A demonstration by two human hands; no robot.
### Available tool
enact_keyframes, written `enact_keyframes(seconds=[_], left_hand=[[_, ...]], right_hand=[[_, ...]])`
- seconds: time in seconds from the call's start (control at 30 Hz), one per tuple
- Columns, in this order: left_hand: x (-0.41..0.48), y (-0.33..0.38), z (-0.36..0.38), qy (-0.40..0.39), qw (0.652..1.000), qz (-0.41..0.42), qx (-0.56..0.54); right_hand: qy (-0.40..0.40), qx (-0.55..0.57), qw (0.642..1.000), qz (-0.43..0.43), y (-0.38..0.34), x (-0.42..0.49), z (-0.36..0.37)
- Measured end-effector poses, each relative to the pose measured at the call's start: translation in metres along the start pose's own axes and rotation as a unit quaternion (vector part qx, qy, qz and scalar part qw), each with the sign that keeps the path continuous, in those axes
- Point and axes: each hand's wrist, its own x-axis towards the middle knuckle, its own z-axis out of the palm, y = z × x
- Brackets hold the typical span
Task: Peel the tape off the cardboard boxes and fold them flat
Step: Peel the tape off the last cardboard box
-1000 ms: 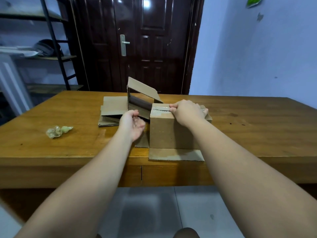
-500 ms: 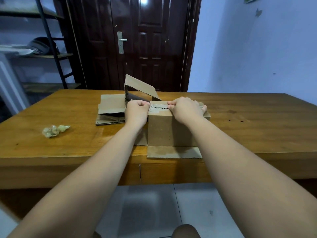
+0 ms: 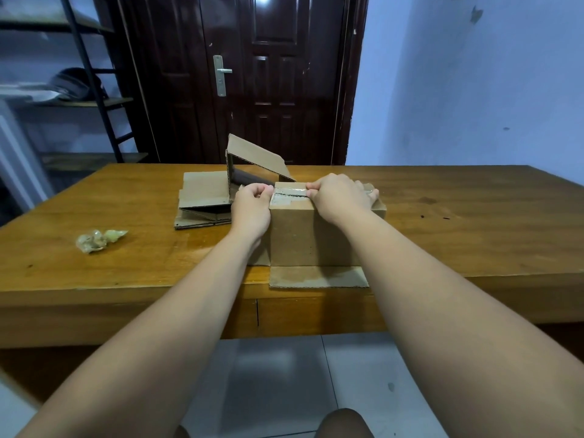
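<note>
Left hand (image 3: 251, 205) and right hand (image 3: 339, 197) pinching tape (image 3: 289, 192) atop one upright box (image 3: 316, 229), frame centre.
Behind-left: two flattened boxes (image 3: 202, 200), stacked; one tape wad (image 3: 98, 240) at left.

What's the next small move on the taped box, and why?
Probably pull the tape off along the top seam with the left hand while the right hand steadies the box. The left fingertips pinch at the tape's left end, the strip still covers the seam, and the box stands upright, not yet folded.
</note>
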Motion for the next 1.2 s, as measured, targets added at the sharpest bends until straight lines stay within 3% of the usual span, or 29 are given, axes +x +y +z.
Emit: enact_keyframes(seconds=[0.2,0.4,0.57,1.0,1.2], left_hand=[[-0.005,-0.005,0.003,-0.011,0.999,-0.017,-0.04],[-0.006,-0.005,0.0,0.029,0.999,0.031,0.029],[-0.008,-0.006,0.002,0.04,0.999,0.024,0.009],[-0.001,-0.013,0.003,-0.059,0.991,-0.068,-0.1],[-0.007,-0.016,0.004,-0.003,0.995,-0.025,-0.097]], right_hand=[[0.003,0.003,1.0,-0.002,0.002,-0.001,0.001],[0.005,0.006,1.0,-0.011,0.002,-0.003,0.0],[0.001,0.001,1.0,-0.008,0.002,-0.002,0.0],[-0.002,-0.006,1.0,-0.014,0.002,-0.002,-0.001],[-0.002,-0.004,1.0,-0.013,0.002,-0.004,-0.002]])
